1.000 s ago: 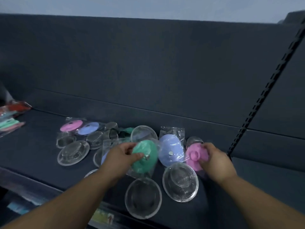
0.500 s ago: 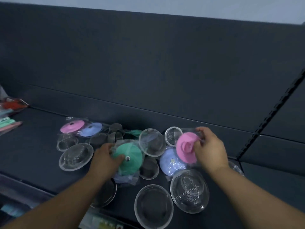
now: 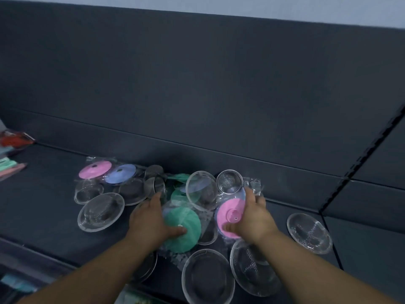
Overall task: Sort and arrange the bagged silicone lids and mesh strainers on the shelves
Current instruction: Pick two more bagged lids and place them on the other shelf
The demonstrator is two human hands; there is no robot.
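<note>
A heap of bagged silicone lids and mesh strainers lies on a dark shelf (image 3: 48, 216). My left hand (image 3: 151, 220) grips a bagged green lid (image 3: 186, 229), thumb on its top. My right hand (image 3: 252, 218) grips a bagged pink lid (image 3: 230, 213) by its rim, just right of the green one. At the back left lie another pink lid (image 3: 95, 170) and a blue lid (image 3: 120, 174). Several mesh strainers surround the hands, among them one at the left (image 3: 100, 211), one in front (image 3: 208, 277) and one apart at the right (image 3: 309, 232).
A dark back panel (image 3: 197, 95) rises behind the shelf. A slotted upright (image 3: 361, 154) runs diagonally at the right. Bagged red, green and pink goods (image 3: 13, 150) lie at the far left. Packaged goods (image 3: 135, 298) on a lower shelf show at the bottom.
My left hand has drawn the green lid nearer to the front. My right hand has lowered the pink lid toward the heap. The view has tilted and shifted.
</note>
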